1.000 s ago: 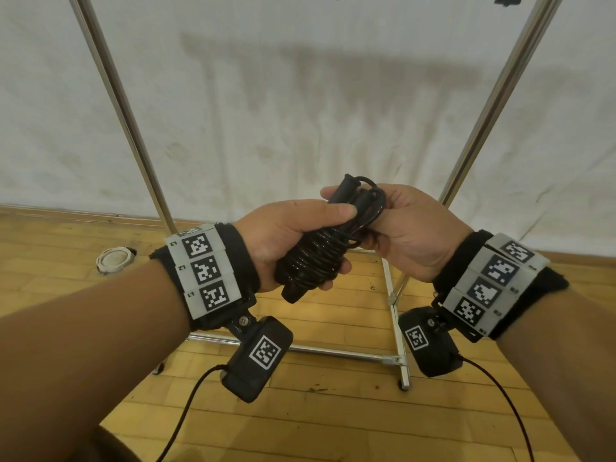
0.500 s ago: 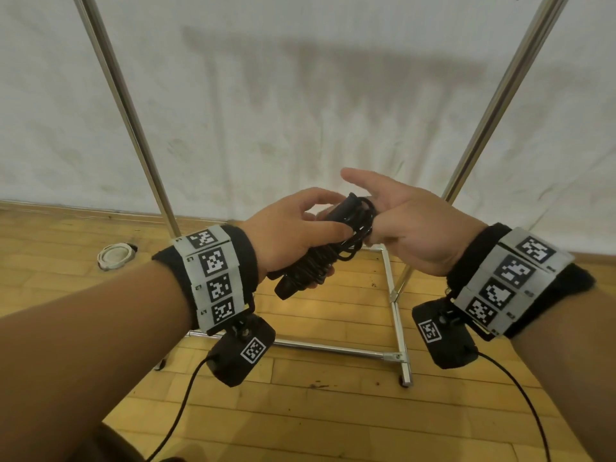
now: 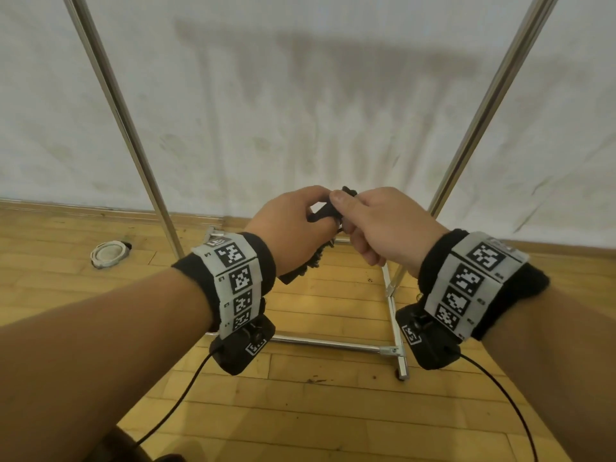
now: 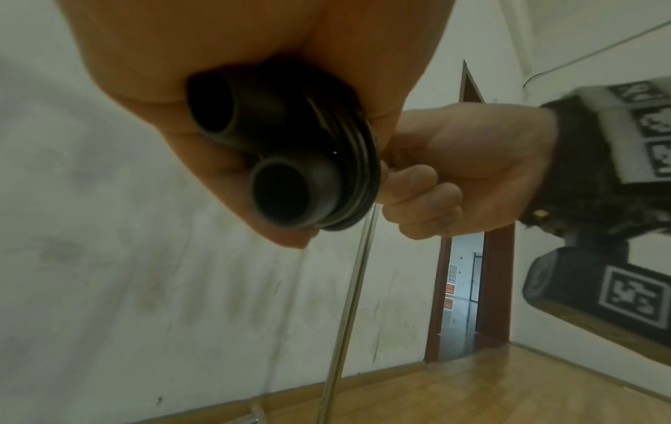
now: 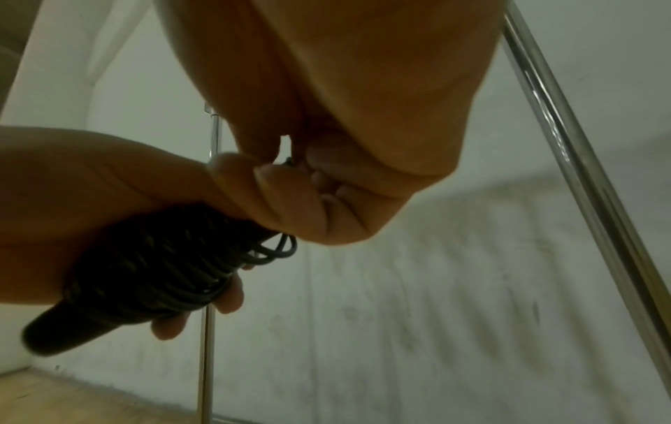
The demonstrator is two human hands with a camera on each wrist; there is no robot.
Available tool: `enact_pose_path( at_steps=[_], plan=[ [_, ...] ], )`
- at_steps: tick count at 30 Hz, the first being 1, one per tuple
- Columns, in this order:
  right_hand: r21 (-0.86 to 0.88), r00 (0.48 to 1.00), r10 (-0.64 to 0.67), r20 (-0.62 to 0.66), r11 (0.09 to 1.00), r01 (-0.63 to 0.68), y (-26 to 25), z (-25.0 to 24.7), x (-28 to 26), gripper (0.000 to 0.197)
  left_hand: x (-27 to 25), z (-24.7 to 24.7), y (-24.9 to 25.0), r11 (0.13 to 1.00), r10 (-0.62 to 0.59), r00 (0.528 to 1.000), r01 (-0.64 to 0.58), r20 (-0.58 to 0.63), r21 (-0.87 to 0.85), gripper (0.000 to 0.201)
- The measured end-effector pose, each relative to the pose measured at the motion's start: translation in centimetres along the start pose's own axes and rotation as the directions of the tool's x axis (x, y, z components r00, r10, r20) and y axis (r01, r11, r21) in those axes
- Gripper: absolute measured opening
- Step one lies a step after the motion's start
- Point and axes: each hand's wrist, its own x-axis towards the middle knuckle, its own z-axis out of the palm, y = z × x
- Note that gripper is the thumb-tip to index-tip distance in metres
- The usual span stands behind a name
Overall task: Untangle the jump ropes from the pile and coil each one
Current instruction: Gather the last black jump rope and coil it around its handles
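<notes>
Fingers [image 5: 225, 301] of the left hand [image 3: 293, 228] were curled round a black jump rope [image 5: 156, 258], holding the bundle up in the air in front of the person, above the wooden floor [image 3: 333, 411]. Fingers [image 4: 421, 200] of the right hand [image 3: 386, 225] were curled too, pinching at the top end of the same bundle, most likely on a loose loop of cord [image 5: 279, 249] there, though the exact pinch point was hidden between the two hands.

Going from large to small: a pale wall [image 3: 300, 95] stood behind, and a chrome rack frame [image 3: 493, 95] rose on both sides, with its base bars lying on the floor. A round white lid-like object [image 3: 110, 254] lay on the floor by the left upright, well apart from the hands. Then came the bundle itself: in the left wrist view the butt ends of its two handles [image 4: 279, 198] sat side by side with cord wound round them, and in the right wrist view the turns lay tight along the handles, with a few loops standing out at the top.

By my judgement this rope was already free of any tangle and almost fully coiled; what remained for it was tucking or securing the last loop. No pile and no other ropes showed in these views, so how many were left to do could not be told.
</notes>
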Motion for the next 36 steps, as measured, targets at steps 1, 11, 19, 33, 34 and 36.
enact_pose_path(
  at_steps=[1,11,19,33,34,36],
  plan=[
    [0.024,1.000,0.003,-0.006,1.000,-0.002,0.3,0.0,0.1,0.058,-0.1,0.2,0.0,1.000,-0.005,1.000,0.005,0.011,0.006,0.017],
    [0.177,0.994,-0.090,0.054,0.981,0.079,1.5,0.2,0.0,0.034,0.0,-0.8,0.0,0.999,-0.025,0.995,0.023,0.098,0.031,0.028],
    [0.280,0.998,-0.048,0.033,0.959,0.036,0.7,0.9,0.5,0.031,0.1,-1.1,0.3,0.991,-0.059,0.982,0.036,0.177,0.129,0.025],
    [0.134,0.988,-0.082,0.130,0.989,0.065,1.0,1.1,0.7,0.031,0.8,-1.8,-0.6,0.962,-0.073,0.986,0.029,0.151,0.271,0.013],
    [0.121,0.986,-0.105,0.133,0.989,0.089,1.0,1.3,0.7,0.033,0.9,-1.7,-0.5,0.967,-0.061,0.982,0.015,0.177,0.254,0.014],
    [0.102,0.980,-0.155,0.126,0.984,0.143,1.0,1.5,0.6,0.035,0.9,-1.5,-0.5,0.979,-0.043,0.970,-0.007,0.239,0.205,0.011]
  ],
)
